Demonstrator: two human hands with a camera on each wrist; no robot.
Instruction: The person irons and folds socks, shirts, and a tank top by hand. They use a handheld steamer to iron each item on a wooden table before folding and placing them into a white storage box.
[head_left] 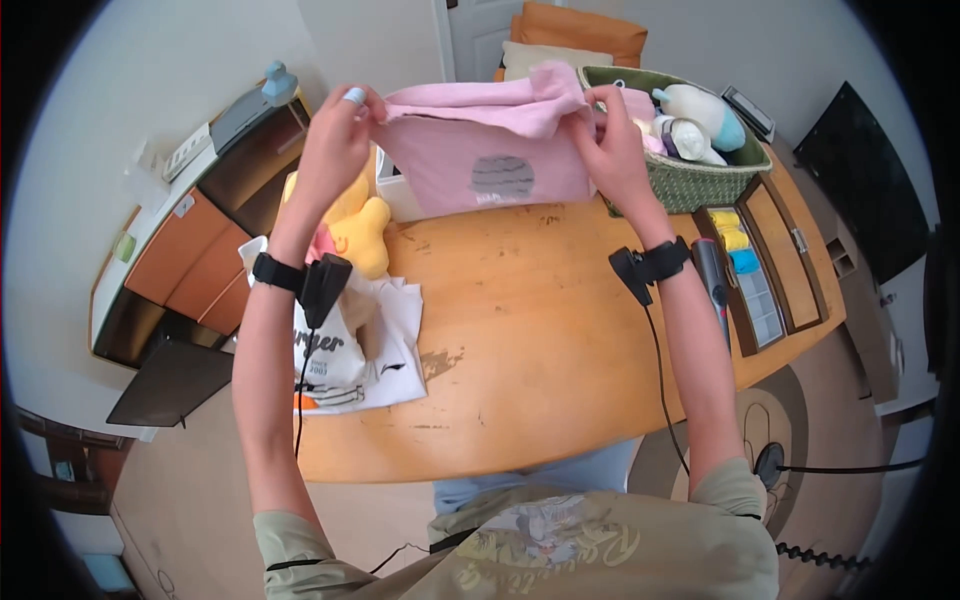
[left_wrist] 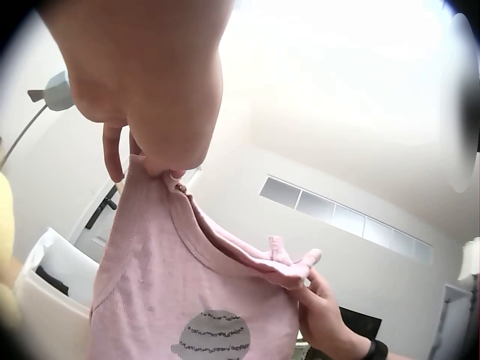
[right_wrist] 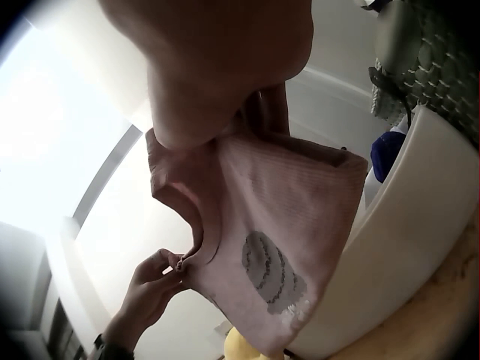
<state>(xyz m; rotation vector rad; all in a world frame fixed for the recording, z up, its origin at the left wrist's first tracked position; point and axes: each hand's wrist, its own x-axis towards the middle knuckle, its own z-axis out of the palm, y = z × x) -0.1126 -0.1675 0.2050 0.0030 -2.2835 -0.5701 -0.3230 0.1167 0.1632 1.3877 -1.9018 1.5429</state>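
Note:
A pink garment [head_left: 440, 165] with a grey striped round print hangs stretched between both hands above the far side of the table. My left hand [head_left: 340, 135] pinches it at its upper left, thumb and fingers together on the cloth. At the opposite upper corner my right hand [head_left: 615, 150] grips a bunched part. In the left wrist view, the neckline of the pink garment [left_wrist: 142, 255] sags between the two hands. The right wrist view shows the print on the pink garment [right_wrist: 300, 202] from the side. Behind it stands a white bin [head_left: 400, 190], partly hidden.
A green woven basket [head_left: 690, 185] holding soft toys stands at the back right. A compartment box [head_left: 765, 300] and a dark grey handheld device [head_left: 710, 280] lie on the right. At left are a yellow plush toy [head_left: 370, 235] and white printed cloth items [head_left: 395, 340] on the wooden table [head_left: 520, 340].

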